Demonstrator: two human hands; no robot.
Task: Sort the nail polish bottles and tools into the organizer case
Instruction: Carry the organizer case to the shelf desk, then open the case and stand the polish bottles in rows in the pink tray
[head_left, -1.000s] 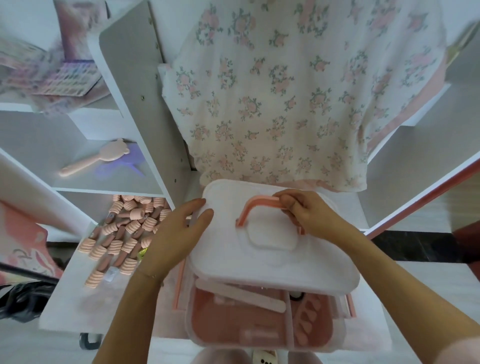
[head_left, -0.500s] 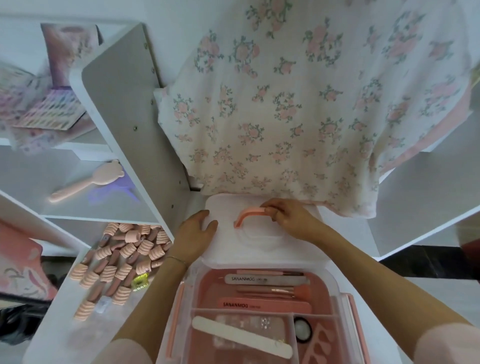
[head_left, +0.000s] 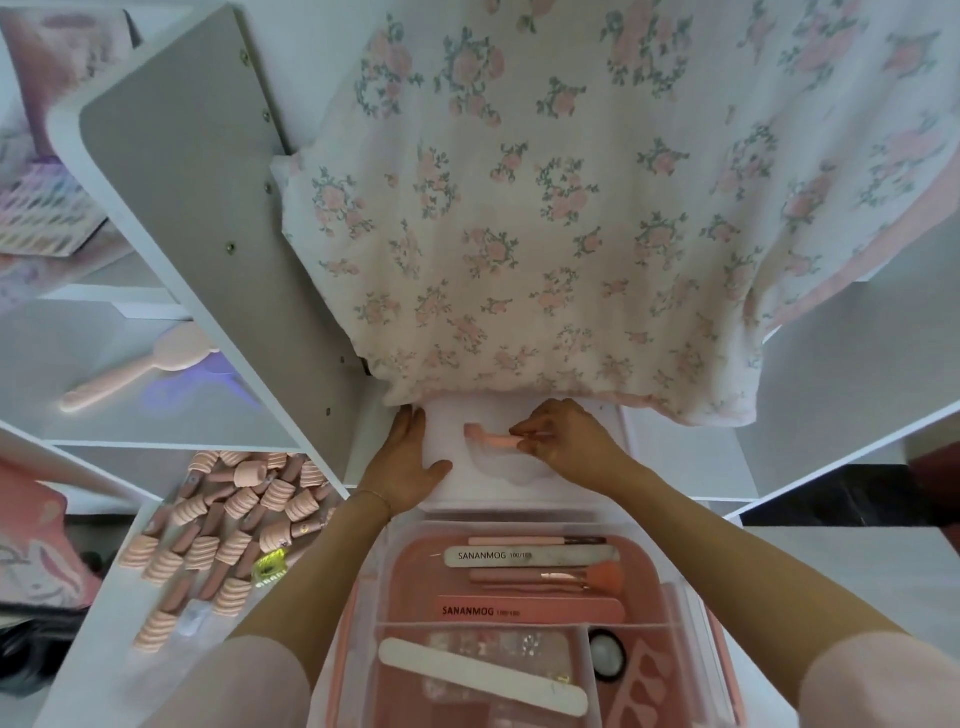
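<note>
The pink organizer case (head_left: 670, 597) lies open before me, holding nail files (head_left: 524, 556), a brush (head_left: 561, 576), a white file (head_left: 483, 675) and a toe separator (head_left: 649, 691). Its white lid (head_left: 488, 467) is tipped back under the floral cloth. My right hand (head_left: 566, 441) pinches the lid's pink handle (head_left: 488, 435). My left hand (head_left: 408, 462) rests flat against the lid's left edge. A heap of several pink ribbed-cap nail polish bottles (head_left: 228, 525) lies on the white surface to the left of the case.
A floral cloth (head_left: 571, 208) hangs above the lid. A grey shelf panel (head_left: 208, 218) slants at the left. On a shelf lies a pink hairbrush (head_left: 135, 364). A small yellow-green item (head_left: 270, 566) sits beside the bottles.
The lid has swung up and back from over the case to rest behind it, uncovering the tray of tools. Both hands followed it away from me.
</note>
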